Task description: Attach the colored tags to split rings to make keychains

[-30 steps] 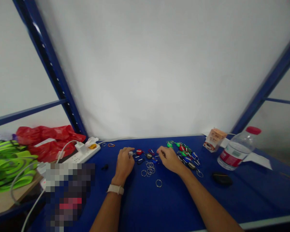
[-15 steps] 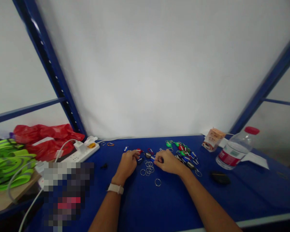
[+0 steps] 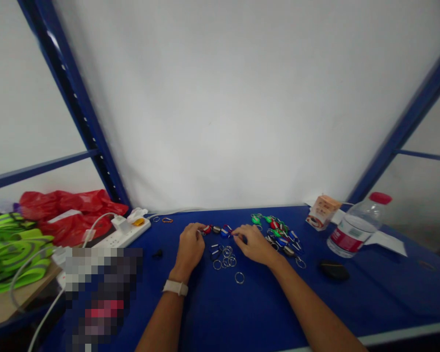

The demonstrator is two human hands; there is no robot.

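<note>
My left hand (image 3: 192, 245), with a light watch band at the wrist, has its fingers curled at a red piece (image 3: 207, 229) at the left end of a short row. A black piece (image 3: 216, 229) and a blue piece (image 3: 225, 231) continue that row. My right hand (image 3: 252, 241) pinches something small beside the blue piece, largely covered by the fingertips. Between the hands lie several silver rings (image 3: 228, 259) and small clips (image 3: 215, 251). One separate ring (image 3: 239, 277) is nearer me. A pile of green, red, blue and black keychain pieces (image 3: 280, 234) lies right of my right hand.
On the blue table (image 3: 220, 313), a water bottle (image 3: 359, 226), a small carton (image 3: 322, 212) and a black pouch (image 3: 333, 270) stand or lie at right. Left are a power strip (image 3: 126, 233), red plastic (image 3: 73, 215), green vests (image 3: 18, 249) and an orange carabiner (image 3: 167, 220).
My left hand has shifted slightly left and my right hand slightly right and up. The blue piece now shows in the row, and the clips beside the rings are more exposed.
</note>
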